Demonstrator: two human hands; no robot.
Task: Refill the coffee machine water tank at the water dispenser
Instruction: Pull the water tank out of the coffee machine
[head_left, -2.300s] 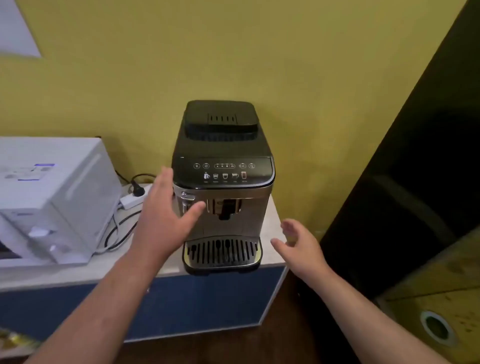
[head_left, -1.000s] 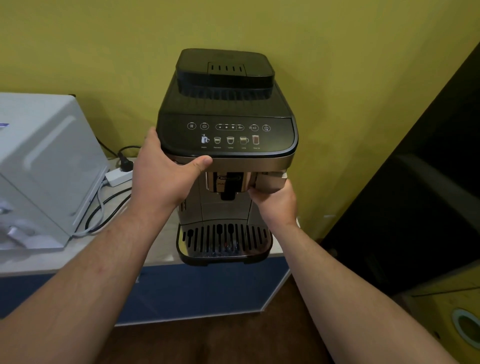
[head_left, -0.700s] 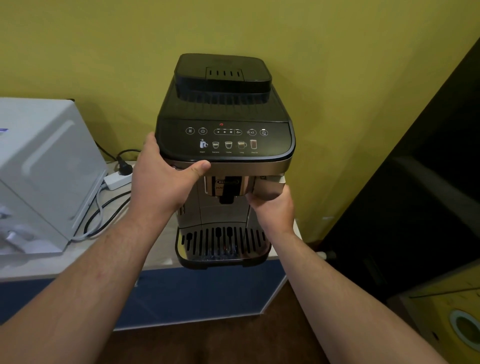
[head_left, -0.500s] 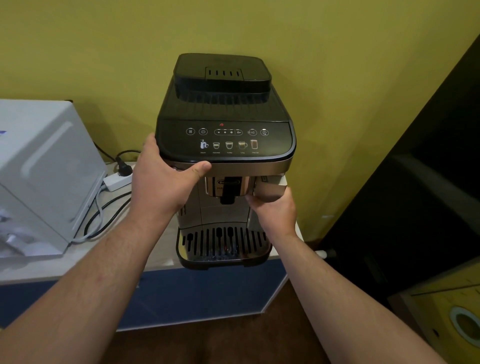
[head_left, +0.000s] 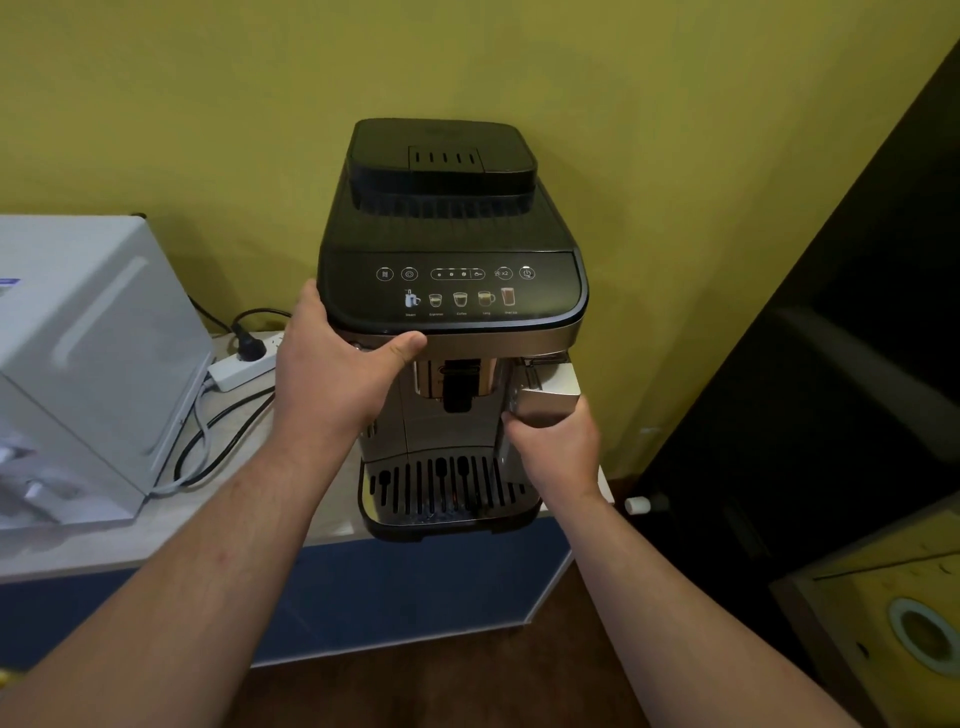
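We are bracing the coffee machine (head_left: 452, 291) with our left hand (head_left: 337, 379), thumb pressed under its front edge. Our right hand (head_left: 558, 447) is clasping the silver front of the water tank (head_left: 553, 392), which is sticking out from the machine's right side on the worktop (head_left: 244, 457).

The coffee machine (head_left: 452, 322) stands against the yellow wall (head_left: 519, 62), closing off its rear. To its left, the surface (head_left: 78, 545) is crowded by a white appliance (head_left: 88, 353), a power strip (head_left: 241, 366) and loose cables (head_left: 208, 447). To its right, the surface ends just beside it; a dark cabinet (head_left: 831, 338) stands across a narrow gap. The front is open
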